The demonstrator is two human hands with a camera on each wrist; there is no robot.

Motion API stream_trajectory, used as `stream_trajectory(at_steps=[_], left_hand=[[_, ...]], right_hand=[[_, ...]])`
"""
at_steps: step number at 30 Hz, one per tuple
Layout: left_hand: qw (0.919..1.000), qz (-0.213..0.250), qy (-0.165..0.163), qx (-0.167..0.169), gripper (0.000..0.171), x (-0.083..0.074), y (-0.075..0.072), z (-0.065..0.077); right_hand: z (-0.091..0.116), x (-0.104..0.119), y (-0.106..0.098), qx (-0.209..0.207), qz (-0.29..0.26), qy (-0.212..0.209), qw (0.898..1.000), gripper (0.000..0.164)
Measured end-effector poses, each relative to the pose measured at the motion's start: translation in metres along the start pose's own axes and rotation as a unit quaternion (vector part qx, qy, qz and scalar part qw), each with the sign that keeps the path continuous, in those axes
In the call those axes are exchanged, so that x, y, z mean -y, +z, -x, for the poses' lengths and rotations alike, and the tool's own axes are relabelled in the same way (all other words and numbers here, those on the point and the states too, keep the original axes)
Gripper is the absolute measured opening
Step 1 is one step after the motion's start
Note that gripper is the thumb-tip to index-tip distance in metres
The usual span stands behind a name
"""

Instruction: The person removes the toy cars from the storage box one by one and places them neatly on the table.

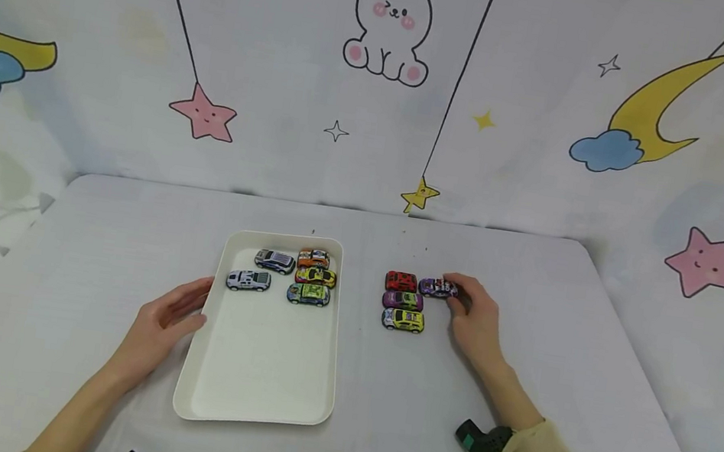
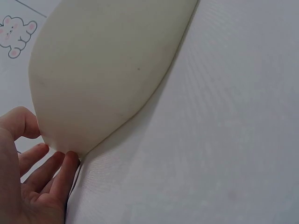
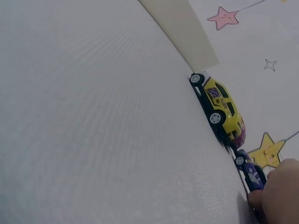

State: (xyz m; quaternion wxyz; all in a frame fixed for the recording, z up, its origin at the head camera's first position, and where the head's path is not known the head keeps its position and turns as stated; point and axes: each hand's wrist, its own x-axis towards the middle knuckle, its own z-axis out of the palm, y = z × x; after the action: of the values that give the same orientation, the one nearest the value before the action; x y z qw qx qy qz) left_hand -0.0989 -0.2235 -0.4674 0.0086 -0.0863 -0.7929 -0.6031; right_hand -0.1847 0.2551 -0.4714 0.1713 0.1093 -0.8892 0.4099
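Note:
My right hand [image 1: 477, 321] pinches a purple-and-white toy car [image 1: 435, 288] by its right end. That car stands on the table, just right of a red toy car [image 1: 401, 282]. Below the red one, a purple-and-green toy car [image 1: 403, 300] and a yellow toy car [image 1: 403, 320] make a column. At the left edge of a white tray [image 1: 252, 417], my left hand [image 1: 155, 332] rests its fingertips and thumb against the wall. In the left wrist view, its fairly straight fingers [image 2: 65, 172] touch the tray's outer side.
Inside the tray's far half stand a silver-white car [image 1: 248, 280], a dark blue-and-white car [image 1: 275, 261], an orange car [image 1: 313, 258], a yellow car [image 1: 316, 276] and a green car [image 1: 308, 294]. Behind the table [image 1: 391, 415] hangs a cartoon-printed backdrop [image 1: 294, 16].

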Motion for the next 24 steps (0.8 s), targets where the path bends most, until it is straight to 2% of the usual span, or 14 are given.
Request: stream_trajectory(at_steps=[24], left_hand=[[1.0,-0.003,-0.005,0.001,0.051,-0.0011,-0.0001,0.0008]], right_hand=[[0.0009,0.0016,0.0016,0.01,0.023,0.003,1.0,0.042]])
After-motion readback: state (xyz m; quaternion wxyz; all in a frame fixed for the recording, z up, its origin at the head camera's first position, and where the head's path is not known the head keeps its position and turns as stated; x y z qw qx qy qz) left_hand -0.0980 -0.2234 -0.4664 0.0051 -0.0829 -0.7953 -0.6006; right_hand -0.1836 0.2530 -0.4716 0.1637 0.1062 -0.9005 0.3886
